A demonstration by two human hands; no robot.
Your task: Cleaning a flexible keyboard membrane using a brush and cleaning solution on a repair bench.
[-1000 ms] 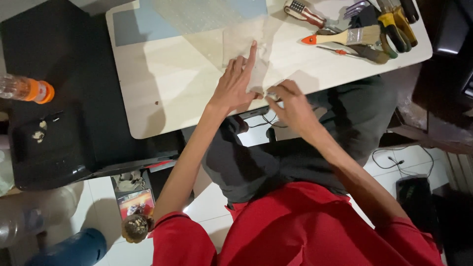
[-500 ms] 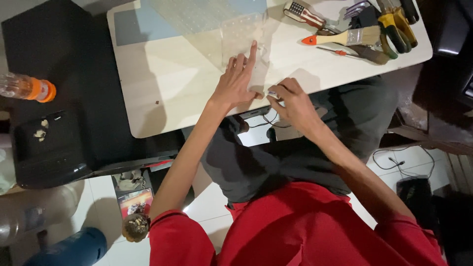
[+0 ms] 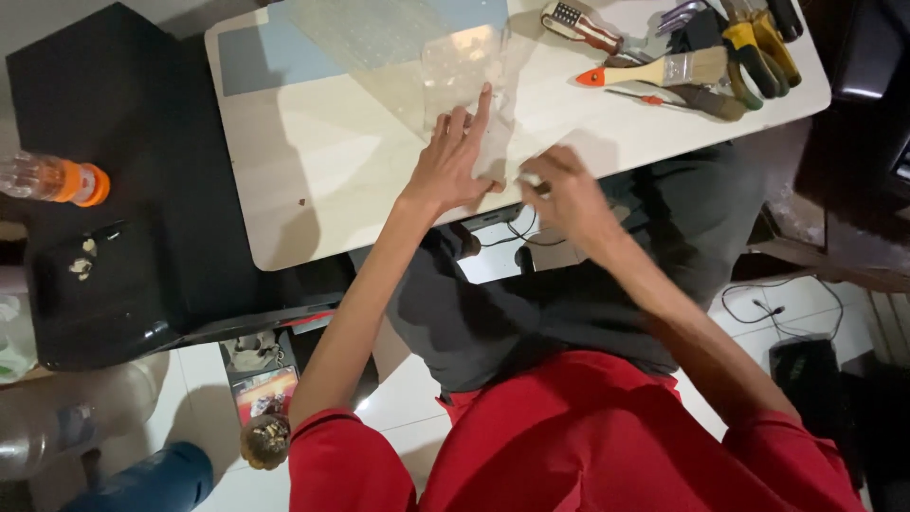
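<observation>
Little has shifted since a moment ago: the left hand (image 3: pixel 453 161) still presses flat, fingers spread, pinning the clear plastic sheet (image 3: pixel 431 71) to the worktop (image 3: pixel 313 161) while the right hand (image 3: pixel 559 194) pinches something small at its near edge.

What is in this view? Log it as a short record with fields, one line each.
surface: white table
left hand: left hand pressed flat on a clear plastic sheet, forefinger stretched out
right hand: right hand closed on a small item at the table's near edge; what it is cannot be told
tools: paintbrush with an orange-tipped handle, among other hand tools at the far right
off the table: bottle with an orange cap
</observation>
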